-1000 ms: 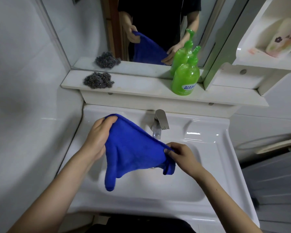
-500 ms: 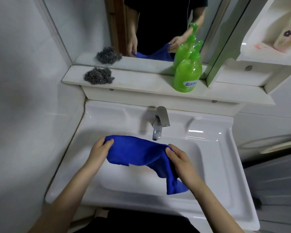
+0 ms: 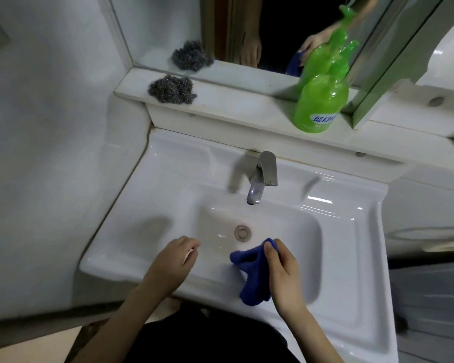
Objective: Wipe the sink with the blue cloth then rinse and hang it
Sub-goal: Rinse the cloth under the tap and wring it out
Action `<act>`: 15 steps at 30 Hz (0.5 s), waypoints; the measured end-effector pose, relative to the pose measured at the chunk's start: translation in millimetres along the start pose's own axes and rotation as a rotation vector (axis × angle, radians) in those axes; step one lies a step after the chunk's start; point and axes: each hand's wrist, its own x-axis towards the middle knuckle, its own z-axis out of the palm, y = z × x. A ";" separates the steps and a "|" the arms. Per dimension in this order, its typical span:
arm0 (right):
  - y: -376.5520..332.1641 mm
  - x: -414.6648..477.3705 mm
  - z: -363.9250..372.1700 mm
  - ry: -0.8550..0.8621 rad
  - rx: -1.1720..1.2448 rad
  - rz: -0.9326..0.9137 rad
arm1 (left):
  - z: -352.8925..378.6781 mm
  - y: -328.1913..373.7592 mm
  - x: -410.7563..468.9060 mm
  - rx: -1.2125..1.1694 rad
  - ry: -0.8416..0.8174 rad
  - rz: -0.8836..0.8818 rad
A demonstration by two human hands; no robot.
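The blue cloth (image 3: 250,273) is bunched up and hangs over the near side of the white sink (image 3: 152,205), inside the basin. My right hand (image 3: 283,271) grips its upper end, just right of the drain (image 3: 243,231). My left hand (image 3: 173,260) is apart from the cloth, over the basin's near left edge, fingers loosely curled and holding nothing. The metal faucet (image 3: 262,176) stands at the back of the sink with no water visible.
A green soap bottle (image 3: 320,103) and a steel wool pad (image 3: 172,89) sit on the white ledge (image 3: 233,100) under the mirror (image 3: 273,30). A tiled wall closes in on the left; white cabinet parts lie to the right.
The cloth was held spread between both hands above the basin. My left hand has let go, and my right hand has carried the bunched cloth down into the sink.
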 end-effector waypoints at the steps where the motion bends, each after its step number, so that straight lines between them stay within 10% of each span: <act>1: -1.9 -2.5 -0.1 0.032 0.027 -0.010 | -4.4 2.6 0.0 0.033 -0.004 0.035; 15: -16.4 -139.1 38.7 0.594 0.139 -0.238 | -67.3 -14.2 -27.8 -0.056 -0.122 0.374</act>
